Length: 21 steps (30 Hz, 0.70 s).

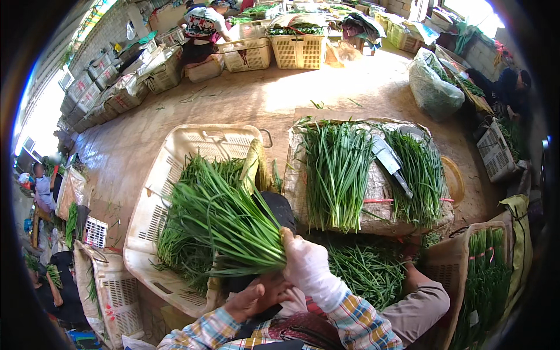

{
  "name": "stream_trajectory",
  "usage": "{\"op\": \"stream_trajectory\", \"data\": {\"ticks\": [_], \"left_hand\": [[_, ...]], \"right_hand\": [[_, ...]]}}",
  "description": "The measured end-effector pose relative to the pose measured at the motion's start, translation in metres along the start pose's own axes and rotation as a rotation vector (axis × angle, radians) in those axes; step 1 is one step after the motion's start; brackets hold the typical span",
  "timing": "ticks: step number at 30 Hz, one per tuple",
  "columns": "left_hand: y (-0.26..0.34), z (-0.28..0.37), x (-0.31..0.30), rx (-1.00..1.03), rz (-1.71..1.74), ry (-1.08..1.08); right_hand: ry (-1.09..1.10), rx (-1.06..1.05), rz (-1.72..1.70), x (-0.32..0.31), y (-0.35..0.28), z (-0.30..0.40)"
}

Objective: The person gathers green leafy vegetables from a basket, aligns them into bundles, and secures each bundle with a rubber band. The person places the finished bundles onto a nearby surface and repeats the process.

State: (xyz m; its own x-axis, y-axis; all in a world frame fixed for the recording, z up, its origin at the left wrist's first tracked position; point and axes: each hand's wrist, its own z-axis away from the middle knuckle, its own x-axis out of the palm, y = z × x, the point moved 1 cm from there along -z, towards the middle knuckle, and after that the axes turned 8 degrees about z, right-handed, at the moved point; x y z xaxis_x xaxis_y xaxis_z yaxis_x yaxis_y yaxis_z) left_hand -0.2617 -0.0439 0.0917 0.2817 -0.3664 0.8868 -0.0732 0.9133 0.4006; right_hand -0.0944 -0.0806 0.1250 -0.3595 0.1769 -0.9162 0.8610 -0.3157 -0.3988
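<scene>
My right hand [307,259], wrapped in a whitish covering, is closed round the stem ends of a bunch of long green leaves [232,223], like Chinese chives. The leaves fan out to the left over a cream plastic crate [146,210] that holds more greens. Just below the stems, my left hand [262,295] has its fingers apart, with no hold on the bunch that I can see. At right, a pile of greens [339,175] and a red-banded bunch [420,175] lie on a covered work surface [291,188]. A cleaver [389,158] rests on the banded bunch.
Loose leaves [367,271] lie below the work surface. A crate [442,258] of banded bunches stands at the lower right. Another crate [120,302] is at the lower left. Across the floor, a person [205,26] sits by several crates; other people are at both sides.
</scene>
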Motion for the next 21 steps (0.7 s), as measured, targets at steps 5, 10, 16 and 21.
{"op": "stream_trajectory", "data": {"ticks": [5, 10, 16, 21], "left_hand": [[-0.007, -0.044, 0.012, 0.18, -0.055, -0.052], [0.017, -0.081, 0.033, 0.193, 0.115, -0.047], [-0.001, -0.07, 0.006, 0.132, 0.286, 0.304], [-0.002, -0.075, 0.01, 0.045, 0.382, 0.321]], "right_hand": [[0.264, 0.11, 0.073, -0.017, -0.001, 0.033], [0.305, 0.203, 0.172, -0.024, -0.015, 0.026], [-0.436, 0.346, -0.395, -0.05, 0.018, 0.029], [-0.404, 0.31, -1.194, -0.026, 0.066, 0.029]]}}
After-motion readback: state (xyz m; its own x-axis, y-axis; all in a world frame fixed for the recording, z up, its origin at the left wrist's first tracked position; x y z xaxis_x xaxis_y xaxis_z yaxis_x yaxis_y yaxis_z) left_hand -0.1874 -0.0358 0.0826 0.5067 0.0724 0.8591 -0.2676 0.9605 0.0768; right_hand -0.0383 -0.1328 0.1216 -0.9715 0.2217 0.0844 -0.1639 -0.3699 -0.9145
